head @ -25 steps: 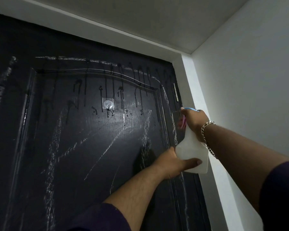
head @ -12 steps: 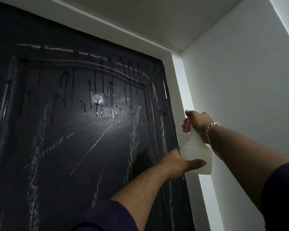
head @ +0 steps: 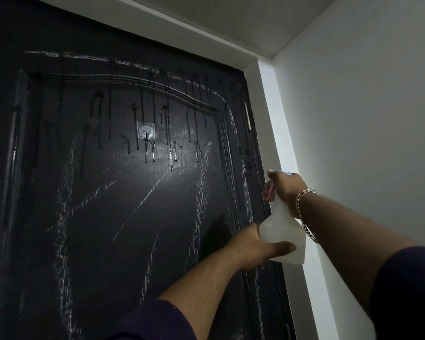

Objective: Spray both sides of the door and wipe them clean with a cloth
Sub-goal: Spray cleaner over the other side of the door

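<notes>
Both hands grip the translucent white plastic spray bottle [head: 284, 229]: right hand [head: 286, 186] hides its trigger, left hand [head: 252, 246] cups its base beside the wet black panelled door [head: 123, 192].

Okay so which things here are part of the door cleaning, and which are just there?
Job: door, wet with drips; spray bottle, right hand gripping its trigger top, left hand holding its base.
Just there: stick-on hook, hinge, bracelet.

Glossy black wood-grain door [head: 113, 217], wet with drips; translucent matt plastic spray bottle [head: 284, 229]; metal chain bracelet [head: 304, 207]
</notes>
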